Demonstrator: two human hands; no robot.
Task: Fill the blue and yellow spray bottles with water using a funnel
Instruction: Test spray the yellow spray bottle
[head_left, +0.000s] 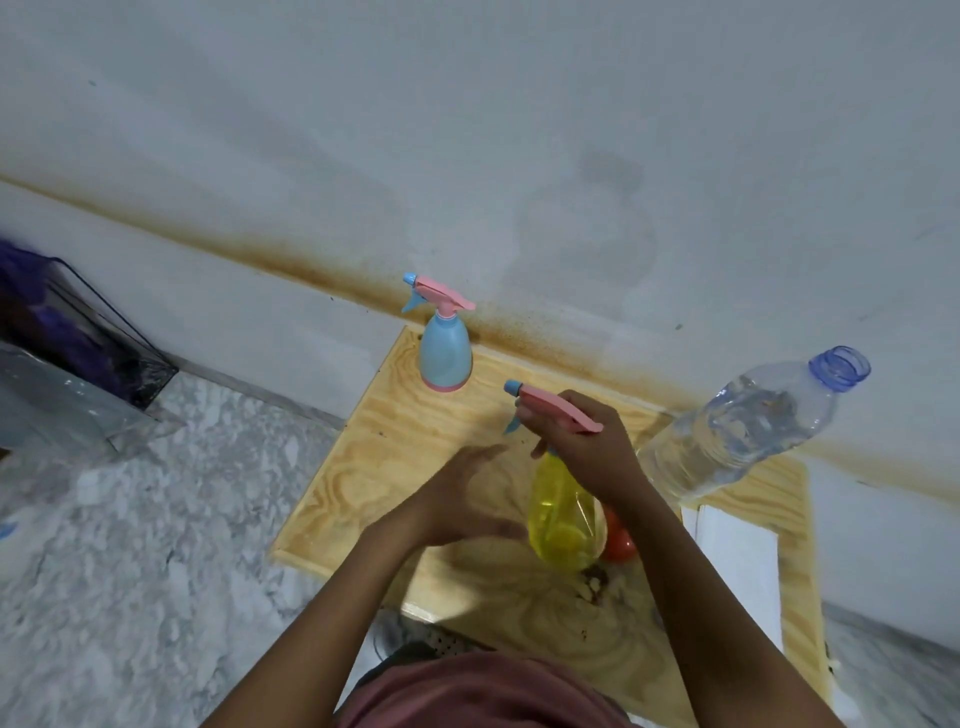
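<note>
A blue spray bottle (445, 358) with a pink and blue trigger head stands upright at the far left corner of the wooden table (395, 441). Nearer to me stands a clear yellow spray bottle (563, 519). My right hand (587, 441) grips its pink trigger head (558, 410) at the neck. My left hand (462, 499) hovers open just left of the yellow bottle, fingers apart, not touching it. An orange object (618, 540), possibly the funnel, is partly hidden behind the yellow bottle.
A large clear water bottle (748, 426) with an open blue neck stands at the table's right side. A white sheet (737, 561) lies on the table at the right. A clear bin (78, 374) sits on the marble floor to the left. The wall is right behind the table.
</note>
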